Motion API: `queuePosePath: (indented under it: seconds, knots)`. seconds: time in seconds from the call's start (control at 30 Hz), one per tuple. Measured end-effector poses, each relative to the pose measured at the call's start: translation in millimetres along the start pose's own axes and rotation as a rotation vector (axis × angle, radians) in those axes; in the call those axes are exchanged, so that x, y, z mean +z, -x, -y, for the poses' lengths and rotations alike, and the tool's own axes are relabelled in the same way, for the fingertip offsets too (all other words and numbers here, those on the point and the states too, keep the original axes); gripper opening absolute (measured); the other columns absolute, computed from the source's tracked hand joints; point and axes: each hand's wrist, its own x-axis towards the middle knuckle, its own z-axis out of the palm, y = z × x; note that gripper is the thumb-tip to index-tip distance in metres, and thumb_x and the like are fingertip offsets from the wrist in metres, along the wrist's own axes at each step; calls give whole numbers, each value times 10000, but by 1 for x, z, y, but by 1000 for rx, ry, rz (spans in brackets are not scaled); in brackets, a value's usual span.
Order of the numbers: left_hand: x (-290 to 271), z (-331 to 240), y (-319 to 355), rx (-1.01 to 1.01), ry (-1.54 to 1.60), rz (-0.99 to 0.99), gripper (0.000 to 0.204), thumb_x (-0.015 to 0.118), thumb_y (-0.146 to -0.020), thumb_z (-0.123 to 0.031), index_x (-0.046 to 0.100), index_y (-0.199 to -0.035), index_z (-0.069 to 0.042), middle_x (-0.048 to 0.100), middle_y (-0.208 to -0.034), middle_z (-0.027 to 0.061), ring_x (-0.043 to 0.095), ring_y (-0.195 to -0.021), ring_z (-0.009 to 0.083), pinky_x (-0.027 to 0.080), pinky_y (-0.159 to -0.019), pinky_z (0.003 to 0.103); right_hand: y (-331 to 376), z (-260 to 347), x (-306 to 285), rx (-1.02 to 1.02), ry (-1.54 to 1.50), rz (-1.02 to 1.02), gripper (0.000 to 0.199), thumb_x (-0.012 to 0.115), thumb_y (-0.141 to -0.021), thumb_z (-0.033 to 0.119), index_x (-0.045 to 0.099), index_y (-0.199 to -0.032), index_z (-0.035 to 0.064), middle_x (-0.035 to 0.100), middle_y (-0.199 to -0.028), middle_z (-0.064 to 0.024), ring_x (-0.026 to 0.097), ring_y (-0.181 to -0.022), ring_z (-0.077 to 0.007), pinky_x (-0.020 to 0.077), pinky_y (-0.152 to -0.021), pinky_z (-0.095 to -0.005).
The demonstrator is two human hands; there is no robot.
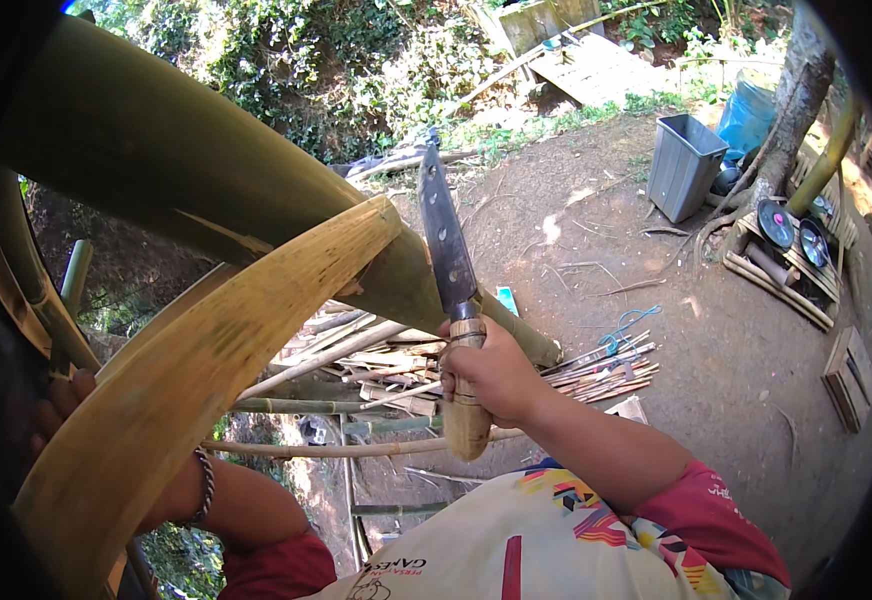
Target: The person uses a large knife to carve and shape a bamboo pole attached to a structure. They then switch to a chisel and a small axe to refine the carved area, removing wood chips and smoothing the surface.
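- In the head view, the right hand [491,370] grips a knife [456,285] by its wooden handle, the fingers wrapped closely around it.
- The dark blade, marked with a few pale spots, points up and away from the person; it overlaps the thick bamboo pole [186,160] in sight, and I cannot tell whether they touch.
- The left hand [61,405] is in shadow behind a wide split bamboo strip [211,345], its fingers bent near the strip's edge; I cannot tell how firmly they press.
- The strip slants from the lower left up to the pole, its far end overlapping the pole's side, just left of the blade.
- A twisted bracelet [206,485] circles the left wrist.
- Below the pole lies a heap of split sticks [396,365], and farther right a bundle of thin sticks [606,375] with a blue cord [628,328] beside it.
- On the bare ground [596,260] beyond, a grey bin [686,165] stands near a blue container [746,118] and a tree trunk [801,80].
- Near the trunk's base, a dark round lid [776,224] rests on a low wooden rack [781,290].
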Motion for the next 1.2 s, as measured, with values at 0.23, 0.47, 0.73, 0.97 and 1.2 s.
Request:
queuePosePath:
  seconds: [0.23,0.47,0.73,0.97,1.2]
  knots:
    - [-10,-4,5,106,-133,44,301,403,-981,-167,647,-1113,-47,679,-1062,89,634,-1028,287,454,-1012,407,46,121,8,-661,-199,-45,408,524,-829,3,402,-1218,14,512,-851,-49,559,-634,-135,515,-603,-317]
    - [-14,-2,-1,145,-75,31,266,432,-952,-142,653,-1088,-86,677,-1071,61,620,-1058,272,450,-1021,409,3,25,-5,7,-7,55,389,566,-812,11,447,-1182,19,557,-800,-64,573,-613,-137,512,-600,-313]
    - [-12,-14,-3,130,-196,37,231,440,-965,-112,651,-1054,-77,671,-1024,65,626,-1017,268,463,-998,407,27,73,20,-680,-187,-127,391,564,-843,0,430,-1211,13,547,-827,-54,566,-671,-128,500,-611,-303]
    - [-13,-9,1,63,-78,6,274,404,-983,-117,660,-1064,-67,677,-1035,75,635,-1011,272,469,-989,410,23,79,6,-122,-225,44,389,572,-820,12,439,-1185,-12,552,-807,-86,591,-645,-166,513,-576,-326]
    - [-14,-20,-6,106,-132,-5,324,368,-997,-152,676,-1067,-83,687,-1044,73,632,-1036,283,456,-1004,428,12,37,13,-285,-12,-66,383,564,-827,-5,431,-1187,7,545,-834,-65,580,-671,-153,503,-616,-302]
